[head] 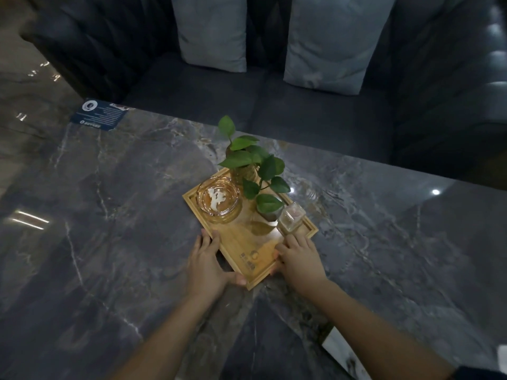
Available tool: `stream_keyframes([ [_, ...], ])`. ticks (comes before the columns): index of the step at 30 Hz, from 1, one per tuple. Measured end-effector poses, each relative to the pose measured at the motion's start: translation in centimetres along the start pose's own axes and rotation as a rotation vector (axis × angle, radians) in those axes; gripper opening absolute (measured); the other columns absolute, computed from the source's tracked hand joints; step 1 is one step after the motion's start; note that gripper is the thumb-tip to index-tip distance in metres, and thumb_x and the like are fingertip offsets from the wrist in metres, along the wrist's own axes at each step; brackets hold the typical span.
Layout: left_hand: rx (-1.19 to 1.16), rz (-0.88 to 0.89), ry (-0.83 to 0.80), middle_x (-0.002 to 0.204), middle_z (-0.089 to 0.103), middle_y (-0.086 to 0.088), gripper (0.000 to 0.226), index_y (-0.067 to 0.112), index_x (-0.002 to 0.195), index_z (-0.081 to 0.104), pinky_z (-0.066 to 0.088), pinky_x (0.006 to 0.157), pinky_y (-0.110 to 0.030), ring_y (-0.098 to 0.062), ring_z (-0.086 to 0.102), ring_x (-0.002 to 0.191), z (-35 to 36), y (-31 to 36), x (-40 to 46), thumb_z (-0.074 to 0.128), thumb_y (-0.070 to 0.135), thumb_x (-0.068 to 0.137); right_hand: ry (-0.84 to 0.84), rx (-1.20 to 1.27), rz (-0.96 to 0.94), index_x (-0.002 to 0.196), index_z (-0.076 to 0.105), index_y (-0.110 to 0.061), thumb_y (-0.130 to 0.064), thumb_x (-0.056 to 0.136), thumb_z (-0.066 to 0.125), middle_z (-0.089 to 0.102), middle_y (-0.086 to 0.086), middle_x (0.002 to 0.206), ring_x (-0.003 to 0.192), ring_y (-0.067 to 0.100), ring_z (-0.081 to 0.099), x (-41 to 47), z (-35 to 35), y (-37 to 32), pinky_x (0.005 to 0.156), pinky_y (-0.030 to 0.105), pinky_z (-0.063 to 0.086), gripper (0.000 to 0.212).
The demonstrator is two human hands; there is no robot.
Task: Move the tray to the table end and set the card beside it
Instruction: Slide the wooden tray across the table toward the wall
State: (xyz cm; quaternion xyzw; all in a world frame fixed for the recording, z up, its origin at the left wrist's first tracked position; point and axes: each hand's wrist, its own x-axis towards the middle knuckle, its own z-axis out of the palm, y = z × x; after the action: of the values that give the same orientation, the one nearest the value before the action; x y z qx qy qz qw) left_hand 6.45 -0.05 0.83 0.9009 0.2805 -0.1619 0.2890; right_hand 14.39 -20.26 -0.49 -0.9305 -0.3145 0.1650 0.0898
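While both hands sit at its near end, the tray reads like this:

Handling: the rectangular light-wood tray [248, 249] looks stiff and fairly light itself, but its load makes it top-heavy; I judge a level slide or a low lift safest.
Fragile load: a round amber glass ashtray [219, 200], a leafy green plant in a glass vase [251, 163] and a small square clear glass jar [291, 218] stand loose on it and could slip or tip if it tilts.
Where to hold: the raised rim at the two long sides near the front corner, as now, gives a firm pinch.
Left hand [204, 266]: fingers curled round the left rim, thumb under the near corner, gripping.
Right hand [300, 260]: fingers laid over the right rim just below the jar, closed on the edge.
Tray position: mid-table on the dark grey marble table [109, 215], set diagonally, well apart from the far left corner.
Card: a dark blue printed card [100, 115] lies flat at that far left corner.
Tray look: pale honey wood, shallow lip, dark printed marks near the front.
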Motion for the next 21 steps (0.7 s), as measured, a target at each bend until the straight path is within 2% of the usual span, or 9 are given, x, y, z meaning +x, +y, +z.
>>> stream_keyframes([
  [4, -0.007, 0.033, 0.004, 0.171, 0.006, -0.012, 0.153, 0.017, 0.161, 0.022, 0.017, 0.128, -0.048, -0.029, 0.007, 0.159, 0.6, 1.4, -0.4, 0.093, 0.066, 0.036, 0.005, 0.034, 0.031, 0.111, 0.062, -0.02, -0.053, 0.081, 0.062, 0.054, 0.003, 0.118, 0.119, 0.025, 0.041, -0.5, -0.4, 1.5, 0.106, 0.035, 0.03, 0.044],
  [8, 0.034, 0.067, -0.006, 0.171, 0.006, -0.012, 0.153, 0.018, 0.161, 0.021, 0.013, 0.128, -0.051, -0.029, 0.007, 0.159, 1.6, 3.3, -0.5, 0.087, 0.076, 0.037, 0.01, 0.053, 0.055, 0.107, 0.063, -0.021, -0.052, 0.08, 0.065, 0.054, 0.001, 0.113, 0.111, 0.022, 0.043, -1.4, -0.9, 3.6, 0.099, 0.033, 0.037, 0.041],
  [14, 0.055, 0.09, -0.012, 0.172, 0.004, -0.009, 0.15, 0.02, 0.162, 0.019, 0.012, 0.129, -0.05, -0.027, 0.006, 0.159, 3.4, 5.8, -0.2, 0.089, 0.073, 0.04, 0.025, 0.103, 0.128, 0.106, 0.064, -0.022, -0.043, 0.079, 0.071, 0.053, 0.0, 0.113, 0.112, 0.021, 0.042, -3.0, -1.7, 5.7, 0.099, 0.03, 0.036, 0.034],
  [21, 0.088, 0.118, -0.002, 0.172, 0.007, -0.01, 0.15, 0.018, 0.162, 0.022, 0.017, 0.127, -0.05, -0.028, 0.007, 0.159, 5.0, 8.1, -0.3, 0.089, 0.073, 0.039, 0.054, 0.122, 0.186, 0.105, 0.064, -0.023, -0.041, 0.076, 0.074, 0.053, -0.001, 0.112, 0.112, 0.02, 0.042, -4.5, -2.1, 7.8, 0.094, 0.028, 0.033, 0.035],
])
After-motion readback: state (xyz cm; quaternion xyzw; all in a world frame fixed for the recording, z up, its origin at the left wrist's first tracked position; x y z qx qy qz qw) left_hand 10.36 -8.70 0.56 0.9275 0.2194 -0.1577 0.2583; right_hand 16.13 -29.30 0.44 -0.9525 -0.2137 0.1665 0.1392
